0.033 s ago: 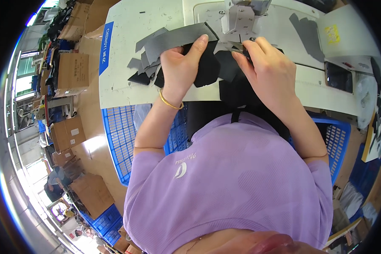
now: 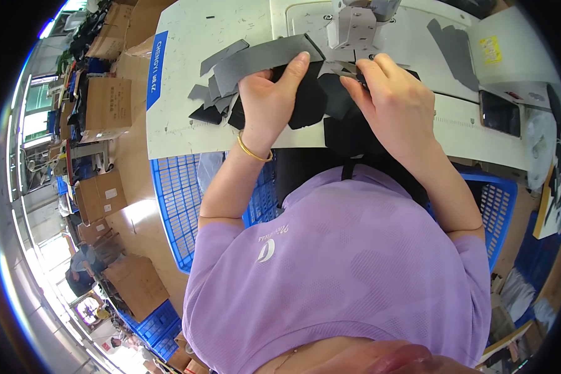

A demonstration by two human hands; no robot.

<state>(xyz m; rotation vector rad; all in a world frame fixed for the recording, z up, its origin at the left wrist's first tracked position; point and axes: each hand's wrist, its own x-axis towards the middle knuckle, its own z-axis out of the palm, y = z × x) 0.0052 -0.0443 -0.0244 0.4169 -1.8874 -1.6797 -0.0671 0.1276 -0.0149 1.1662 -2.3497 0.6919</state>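
Note:
My left hand [image 2: 268, 100] is closed on a grey fabric strip [image 2: 262, 57], thumb on top and the other fingers tucked out of sight beneath. Black fabric [image 2: 310, 100] lies against that strip, beside the thumb. Close to the needle of the sewing machine [image 2: 354, 31], my right hand [image 2: 396, 100] is bent into a pinch. Something small and dark shows between its thumb and fingers, too covered to name. More black fabric [image 2: 349, 134] hangs over the table's near edge below the hands.
Loose grey cut pieces [image 2: 221, 87] lie left of my left hand. Another stack of grey pieces [image 2: 452, 53] and a phone [image 2: 500, 114] are on the right of the white table [image 2: 193, 140]. Blue crates [image 2: 174, 206] stand beneath. Cardboard boxes [image 2: 106, 103] line the left side.
My left hand has shifted very slightly right with the grey fabric strip. My right hand stays almost in place beside the needle, still pinching.

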